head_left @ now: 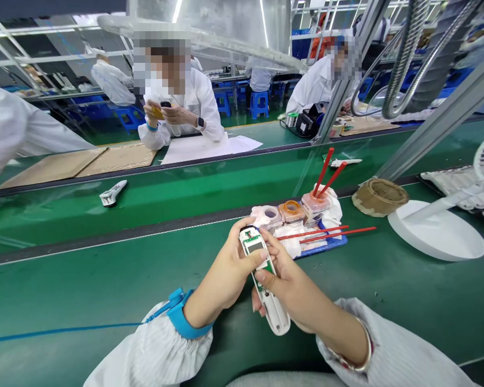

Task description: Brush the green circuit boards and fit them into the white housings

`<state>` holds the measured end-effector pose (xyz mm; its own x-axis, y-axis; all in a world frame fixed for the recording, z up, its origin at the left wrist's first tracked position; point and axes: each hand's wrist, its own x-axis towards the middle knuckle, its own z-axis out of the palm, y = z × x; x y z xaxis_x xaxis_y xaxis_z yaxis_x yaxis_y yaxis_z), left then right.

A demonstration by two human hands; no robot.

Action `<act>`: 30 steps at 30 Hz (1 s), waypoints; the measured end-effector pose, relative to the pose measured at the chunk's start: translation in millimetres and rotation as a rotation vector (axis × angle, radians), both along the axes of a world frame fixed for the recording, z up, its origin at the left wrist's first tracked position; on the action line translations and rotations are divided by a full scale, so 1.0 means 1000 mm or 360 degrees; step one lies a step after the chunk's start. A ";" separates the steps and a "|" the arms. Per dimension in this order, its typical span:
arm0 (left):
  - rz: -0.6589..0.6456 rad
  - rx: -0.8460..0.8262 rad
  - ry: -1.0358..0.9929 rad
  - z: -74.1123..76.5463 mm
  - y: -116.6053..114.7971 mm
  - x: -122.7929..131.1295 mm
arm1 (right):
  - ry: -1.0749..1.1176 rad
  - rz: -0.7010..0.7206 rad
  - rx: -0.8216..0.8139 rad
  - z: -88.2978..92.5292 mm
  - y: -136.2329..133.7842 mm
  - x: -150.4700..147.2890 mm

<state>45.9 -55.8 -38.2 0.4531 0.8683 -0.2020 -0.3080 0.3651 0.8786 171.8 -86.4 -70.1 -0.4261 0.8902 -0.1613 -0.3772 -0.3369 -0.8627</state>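
Left hand (234, 262) and right hand (287, 274) both gripping an elongated white plastic housing (276, 312) with exposed green circuit board (250, 239), over the smooth green surface (105, 285).

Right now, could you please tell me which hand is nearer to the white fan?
Right. The right hand is nearer, left of the white fan; the left hand sits farther left, and both hold the white handheld device.
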 end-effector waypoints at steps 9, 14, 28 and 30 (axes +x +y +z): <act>-0.0087 -0.0127 0.0027 0.009 0.000 -0.011 | 0.0138 0.0183 0.0076 -0.005 -0.001 0.004; 0.0333 0.0016 0.0109 0.018 0.054 -0.026 | -0.0061 0.0193 0.0262 -0.003 0.005 0.030; 0.0397 0.0747 0.1789 -0.037 0.276 -0.019 | 0.0229 -0.0358 -0.0524 -0.011 0.005 0.117; 0.0286 0.0907 0.1984 -0.042 0.292 -0.001 | 0.0310 -0.0440 -0.0649 -0.010 0.008 0.122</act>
<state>44.6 236.2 -79.9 0.1109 0.9938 0.0123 0.7798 -0.0947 0.6188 294.0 -78.2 -80.2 -0.2409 0.8550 -0.4593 -0.6396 -0.4958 -0.5874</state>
